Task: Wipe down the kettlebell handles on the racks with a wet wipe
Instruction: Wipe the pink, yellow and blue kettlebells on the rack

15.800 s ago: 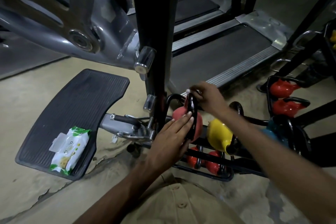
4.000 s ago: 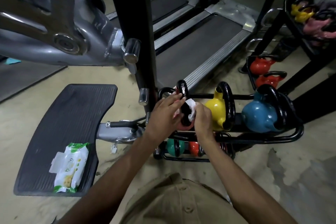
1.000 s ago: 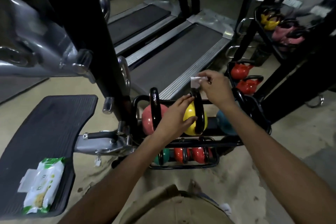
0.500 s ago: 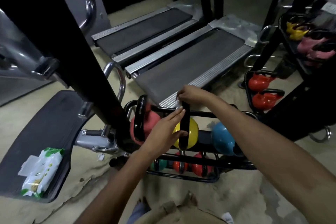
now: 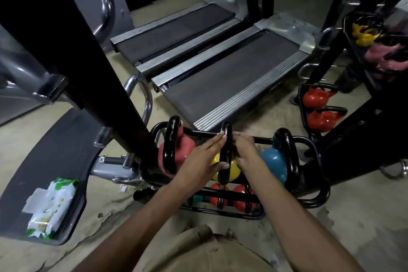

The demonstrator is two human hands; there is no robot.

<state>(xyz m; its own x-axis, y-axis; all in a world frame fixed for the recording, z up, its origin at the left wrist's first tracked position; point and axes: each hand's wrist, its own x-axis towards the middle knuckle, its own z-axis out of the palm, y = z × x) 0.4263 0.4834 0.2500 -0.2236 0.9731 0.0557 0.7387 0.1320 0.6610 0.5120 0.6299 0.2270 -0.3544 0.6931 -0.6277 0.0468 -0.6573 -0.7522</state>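
Observation:
A low black rack [image 5: 318, 197] on the floor holds a pink kettlebell [image 5: 186, 150], a yellow kettlebell [image 5: 234, 175] and a blue kettlebell [image 5: 273, 161], each with a black handle. My left hand [image 5: 202, 162] lies along the left side of the yellow one's handle [image 5: 226, 153], thumb hooked across its front. My right hand [image 5: 245, 150] is closed against the handle's right side. The wet wipe seen in that hand in the earlier frames is hidden behind its fingers.
Small red kettlebells [image 5: 240, 200] sit on the rack's lower tier. A pack of wipes [image 5: 50, 204] lies on a black foot plate [image 5: 55, 157] at left. A thick black post [image 5: 88, 62] rises just left of the rack. Treadmills [image 5: 231, 73] lie behind, and more kettlebell racks [image 5: 318, 106] stand at right.
My right hand has slid from the top of the yellow kettlebell's handle down its right side, covering the wipe. My left hand stays on the handle's left side.

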